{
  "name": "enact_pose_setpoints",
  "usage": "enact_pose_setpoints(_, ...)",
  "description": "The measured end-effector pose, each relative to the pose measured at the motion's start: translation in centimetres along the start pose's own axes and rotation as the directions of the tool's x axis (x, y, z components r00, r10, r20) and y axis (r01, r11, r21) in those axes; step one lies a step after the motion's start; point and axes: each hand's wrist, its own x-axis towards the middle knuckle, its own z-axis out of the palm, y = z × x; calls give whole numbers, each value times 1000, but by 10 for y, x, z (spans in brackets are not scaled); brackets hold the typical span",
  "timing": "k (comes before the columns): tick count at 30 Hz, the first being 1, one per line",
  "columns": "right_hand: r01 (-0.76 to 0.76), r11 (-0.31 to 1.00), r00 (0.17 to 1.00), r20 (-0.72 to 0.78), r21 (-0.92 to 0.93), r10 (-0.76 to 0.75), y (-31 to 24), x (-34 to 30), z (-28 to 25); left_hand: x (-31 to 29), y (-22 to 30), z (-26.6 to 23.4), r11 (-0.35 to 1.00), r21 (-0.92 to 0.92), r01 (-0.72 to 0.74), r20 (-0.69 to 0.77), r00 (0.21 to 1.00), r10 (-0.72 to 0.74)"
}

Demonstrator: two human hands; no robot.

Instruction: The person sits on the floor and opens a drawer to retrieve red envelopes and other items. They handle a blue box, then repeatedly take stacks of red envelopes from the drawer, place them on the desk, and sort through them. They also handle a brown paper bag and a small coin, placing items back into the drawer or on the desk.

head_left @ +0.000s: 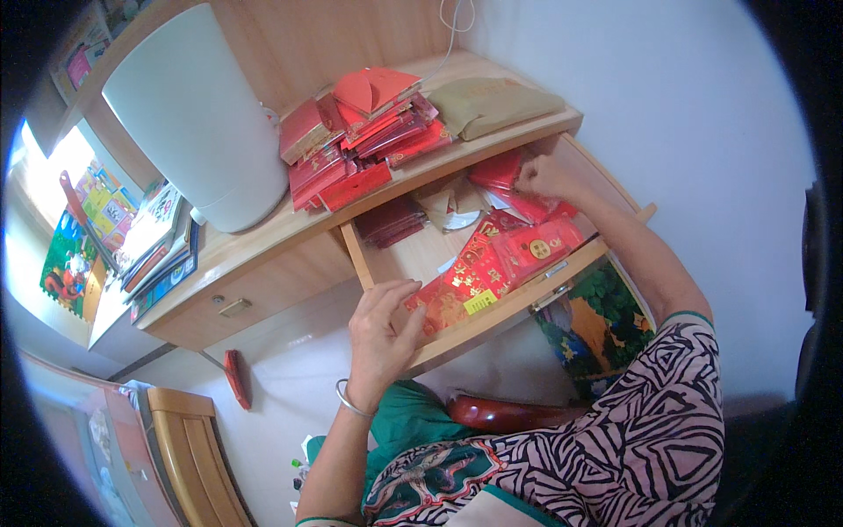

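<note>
A wooden desk drawer (479,325) is pulled out, with red envelopes (474,274) spread along its front. My left hand (379,327) hovers by the drawer's front left corner, thumb and fingers apart, holding nothing. My right hand (546,178) reaches into the back right of the drawer. Its fingers are curled against a red envelope (499,172), and the fingertips are partly hidden. Also inside lie a dark red stack of packets (392,223) at the back left and a tan paper envelope (446,204) beside it.
On the desktop (246,255), a heap of red envelopes (356,140) lies between a tall white cylindrical appliance (198,123) and an olive-brown bag (496,105). Books (162,241) are stacked at the far left. A white wall (694,123) borders the right side.
</note>
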Motion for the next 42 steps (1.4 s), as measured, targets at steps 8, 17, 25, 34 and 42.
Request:
enact_pose_setpoints(8,-262,958,930,-296,-115,219,-32,55,26,2,1,0,1000,25,15,14,1000,-15)
enact_pose_setpoints(17,94,995,967,-235,-22,-97,-25,84,38,3,2,1,999,25,25,21,999,-26)
enact_pose_setpoints(25,15,918,972,-221,397,80,-34,82,36,2,1,1,998,35,53,28,998,-54)
enact_pose_setpoints(34,10,703,983,-135,711,124,-54,93,76,2,1,1,999,18,51,17,999,-52)
enact_pose_setpoints(42,250,968,934,-267,9,-238,-65,95,87,1,2,2,998,57,29,32,999,-31)
